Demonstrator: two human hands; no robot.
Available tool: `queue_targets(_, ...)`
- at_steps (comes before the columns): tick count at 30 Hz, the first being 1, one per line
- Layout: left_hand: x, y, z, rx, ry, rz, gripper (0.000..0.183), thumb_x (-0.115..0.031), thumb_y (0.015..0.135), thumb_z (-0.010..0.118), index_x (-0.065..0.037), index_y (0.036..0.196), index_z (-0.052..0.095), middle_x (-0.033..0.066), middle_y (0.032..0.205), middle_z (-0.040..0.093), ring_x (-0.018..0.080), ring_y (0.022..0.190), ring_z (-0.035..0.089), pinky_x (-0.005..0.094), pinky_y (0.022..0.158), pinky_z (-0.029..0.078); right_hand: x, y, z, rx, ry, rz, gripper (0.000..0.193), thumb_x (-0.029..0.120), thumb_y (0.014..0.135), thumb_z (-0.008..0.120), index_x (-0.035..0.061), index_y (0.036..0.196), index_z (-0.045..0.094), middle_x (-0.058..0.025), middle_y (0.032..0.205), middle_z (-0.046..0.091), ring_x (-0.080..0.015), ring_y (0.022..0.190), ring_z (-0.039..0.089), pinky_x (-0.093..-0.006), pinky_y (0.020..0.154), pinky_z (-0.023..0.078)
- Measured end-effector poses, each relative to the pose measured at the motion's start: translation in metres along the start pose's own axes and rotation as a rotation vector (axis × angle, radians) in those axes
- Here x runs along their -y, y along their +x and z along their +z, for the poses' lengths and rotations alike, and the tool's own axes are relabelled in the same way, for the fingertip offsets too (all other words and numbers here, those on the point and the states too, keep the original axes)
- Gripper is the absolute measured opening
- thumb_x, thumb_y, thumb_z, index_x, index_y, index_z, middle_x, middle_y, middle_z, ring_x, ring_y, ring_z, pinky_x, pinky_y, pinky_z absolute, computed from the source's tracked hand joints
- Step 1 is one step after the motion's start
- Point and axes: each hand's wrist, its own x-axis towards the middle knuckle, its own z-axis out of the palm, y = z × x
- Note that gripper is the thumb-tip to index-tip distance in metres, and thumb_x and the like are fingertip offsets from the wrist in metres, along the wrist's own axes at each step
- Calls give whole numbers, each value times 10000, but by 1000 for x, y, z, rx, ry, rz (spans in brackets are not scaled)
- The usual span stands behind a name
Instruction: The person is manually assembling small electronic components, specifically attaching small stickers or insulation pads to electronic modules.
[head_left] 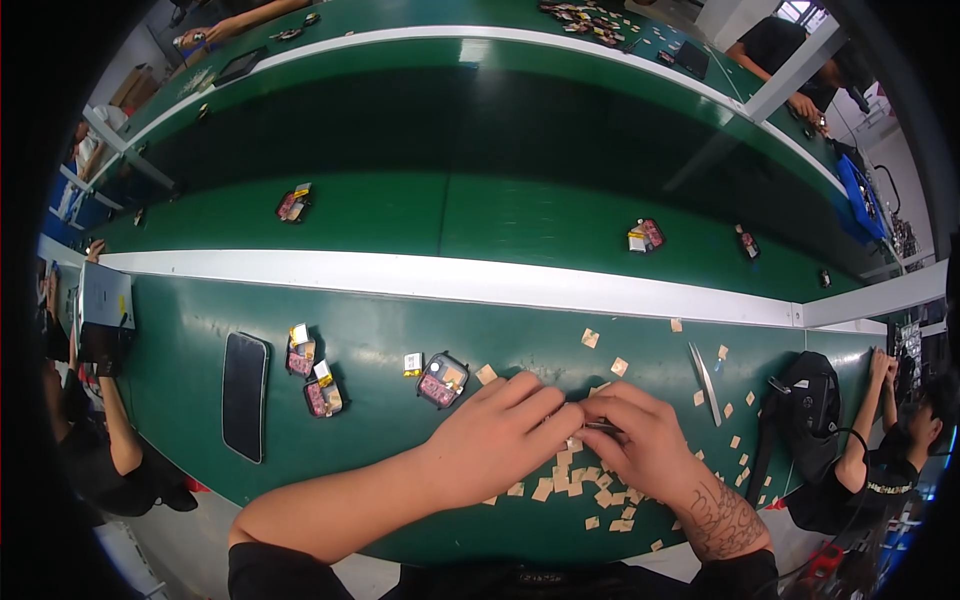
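Note:
My left hand [510, 420] and my right hand [635, 432] meet over the green table, thumbs and fingers closed together. Between the fingertips is a small, dark, thin thing, mostly covered by them, and I cannot make out its kind. Under and around the hands lie many small tan square pieces [603, 497]. Left of my left hand sits an open black casing [443, 381] with a reddish circuit board, a small silver and yellow battery [412, 364] beside it. To the right of my right hand rests a pair of metal tweezers [705, 384].
Two more open casings [324, 394] with batteries lie near a black phone [246, 397] at left. A black bag [808, 400] stands at right. Behind a white rail [450, 272], a green belt [540, 215] carries several similar units. Other people work at both sides and across.

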Motion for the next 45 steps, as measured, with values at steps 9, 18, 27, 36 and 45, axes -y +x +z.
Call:
queue_targets(9, -2, 1, 0, -1, 0, -3, 382, -172, 847, 845, -75, 1151, 635, 86, 1136, 646, 307, 1023, 625, 425, 867, 558, 10, 0, 2, -38, -66, 18, 248, -1, 902, 806, 31, 1143, 754, -111, 1021, 724, -330, 798, 751, -390, 683, 621)
queue_targets(18, -8, 4, 2, -13, 9, -19, 410, -154, 829, 862, -61, 1157, 635, 90, 1100, 636, 312, 987, 644, 432, 853, 557, 15, 2, 6, -92, -169, 34, 207, 3, 870, 777, 61, 1067, 748, -73, 994, 724, -322, 727, 728, -402, 618, 599)
queue_targets(27, -14, 1, 6, 9, 142, -27, 277, -176, 867, 793, -134, 1131, 719, 68, 1116, 596, 262, 1075, 618, 393, 831, 556, 0, 2, -1, -258, 43, 30, 140, 20, 942, 737, 38, 1080, 728, -109, 1005, 722, -288, 715, 733, -377, 639, 590)
queue_targets(36, -21, 13, 12, -253, -5, 81, 374, -52, 808, 917, -47, 1133, 733, 127, 1175, 679, 288, 922, 699, 400, 754, 594, 2, 0, -17, -39, 258, 159, 181, 39, 965, 772, 8, 1141, 747, -115, 901, 727, -193, 700, 684, -319, 631, 534)
queue_targets(45, -26, 22, 2, -71, -347, -321, 326, -3, 943, 808, -15, 1233, 661, 96, 1004, 780, 171, 826, 732, 292, 741, 577, 1, -4, -20, -121, 329, 66, 159, 55, 979, 781, -16, 1118, 753, -118, 881, 719, -162, 712, 655, -304, 629, 510)
